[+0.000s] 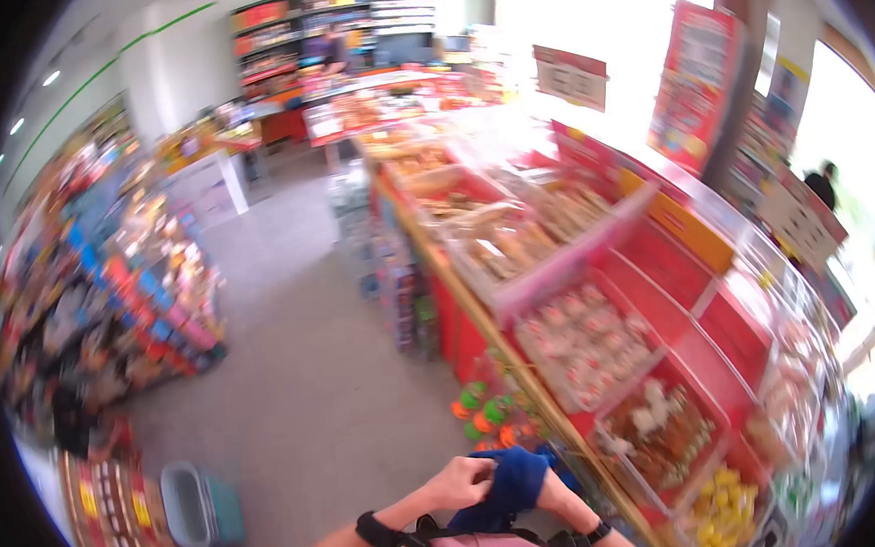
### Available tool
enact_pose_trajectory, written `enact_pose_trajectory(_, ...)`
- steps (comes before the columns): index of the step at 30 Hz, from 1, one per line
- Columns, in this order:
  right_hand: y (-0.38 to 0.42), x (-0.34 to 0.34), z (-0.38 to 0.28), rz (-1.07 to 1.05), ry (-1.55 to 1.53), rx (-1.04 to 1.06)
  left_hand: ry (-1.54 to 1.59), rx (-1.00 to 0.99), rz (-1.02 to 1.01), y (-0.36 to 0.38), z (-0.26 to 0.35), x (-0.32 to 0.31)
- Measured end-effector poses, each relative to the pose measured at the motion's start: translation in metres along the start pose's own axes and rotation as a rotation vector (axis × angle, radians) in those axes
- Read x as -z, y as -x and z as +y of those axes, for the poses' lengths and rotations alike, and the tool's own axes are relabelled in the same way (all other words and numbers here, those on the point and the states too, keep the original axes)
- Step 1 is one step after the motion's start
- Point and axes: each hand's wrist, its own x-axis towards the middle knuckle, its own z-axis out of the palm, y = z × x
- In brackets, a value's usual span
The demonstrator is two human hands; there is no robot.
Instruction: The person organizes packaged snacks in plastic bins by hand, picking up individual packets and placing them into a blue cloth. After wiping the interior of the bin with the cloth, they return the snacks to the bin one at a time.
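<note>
A bunched dark blue cloth (515, 477) is held up in front of my chest, between both hands. My left hand (460, 483) is closed, its fingers pinched at the cloth's left side. On the other side, my right hand (553, 489) is in the cloth, and the folds cover most of its fingers. Part of the cloth hangs lower between my forearms. Just beyond the hands, green and orange round items (491, 411) hang or stand along the side of the display counter (523, 368).
Red bins on the counter hold packaged goods (587, 340), brown packets (662, 425) and yellow packets (722, 507). A grey-blue bin (196, 509) stands on the floor (304, 382) beside striped cartons (102, 515). Packed shelves (126, 262) line the left. A person (329, 47) is at the back.
</note>
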Motion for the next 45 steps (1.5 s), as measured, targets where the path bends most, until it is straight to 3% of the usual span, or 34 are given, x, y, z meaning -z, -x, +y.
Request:
enact_pose_trajectory(2,0.008,0.000,0.010,0.099,0.155,-0.047,0.398,0.178,-0.011,-0.005,-0.006,-0.010)
enact_pose_trajectory(4,0.018,0.001,0.018,0.372,0.277,0.129,0.452,0.178,-0.071,-0.013,-0.007,-0.015)
enact_pose_trajectory(5,0.021,0.002,0.021,0.409,0.275,0.095,0.516,0.184,-0.038,-0.014,-0.008,-0.017)
enact_pose_trajectory(7,0.025,0.005,0.027,0.332,0.104,0.160,0.465,0.155,-0.072,-0.018,-0.013,-0.018)
enact_pose_trajectory(8,0.029,0.012,0.029,0.107,0.282,-0.029,0.346,0.095,-0.045,-0.023,-0.009,-0.016)
enact_pose_trajectory(9,0.033,0.015,0.025,0.128,0.292,-0.046,0.232,0.034,-0.014,-0.025,-0.005,-0.013)
enact_pose_trajectory(11,0.034,0.021,0.013,0.227,0.041,0.125,0.150,-0.054,-0.045,-0.036,0.003,-0.007)
enact_pose_trajectory(12,0.031,-0.005,0.065,0.216,0.066,0.392,0.101,-0.135,-0.015,-0.038,0.012,-0.005)
enact_pose_trajectory(13,0.034,-0.026,0.086,0.297,-0.015,0.350,0.057,-0.214,0.001,-0.041,0.015,-0.005)
enact_pose_trajectory(15,0.038,0.020,0.019,0.197,-0.057,0.329,0.019,-0.224,-0.060,-0.044,0.006,-0.010)
enact_pose_trajectory(16,0.047,0.020,0.025,0.251,-0.042,0.297,-0.052,-0.264,0.012,-0.043,0.007,-0.011)
enact_pose_trajectory(18,0.062,0.012,0.045,0.099,-0.592,0.009,-0.119,-0.316,0.047,-0.047,0.005,-0.013)
enact_pose_trajectory(21,0.063,-0.010,0.070,0.064,-0.778,-0.072,-0.137,-0.438,0.046,-0.050,0.004,-0.015)
enact_pose_trajectory(23,0.067,-0.023,0.074,0.136,-0.711,-0.026,-0.234,-0.528,-0.123,-0.052,0.007,-0.011)
enact_pose_trajectory(27,0.061,-0.049,0.104,0.145,-0.443,-0.042,-0.187,-0.534,-0.128,-0.050,0.000,-0.014)
enact_pose_trajectory(29,0.058,-0.046,0.090,0.299,-0.331,0.186,-0.200,-0.493,-0.074,-0.047,0.002,-0.013)
enact_pose_trajectory(33,0.059,-0.059,0.098,0.374,-0.541,0.174,-0.177,-0.473,-0.089,-0.047,0.005,-0.012)
enact_pose_trajectory(37,0.061,-0.052,0.092,0.218,-0.608,0.105,-0.157,-0.451,-0.058,-0.044,0.006,-0.014)
enact_pose_trajectory(39,0.061,-0.040,0.068,0.328,-0.600,0.089,-0.148,-0.437,-0.052,-0.042,0.002,-0.015)
enact_pose_trajectory(45,0.052,-0.050,0.077,0.468,-0.427,0.125,-0.090,-0.412,-0.065,-0.041,-0.003,-0.013)
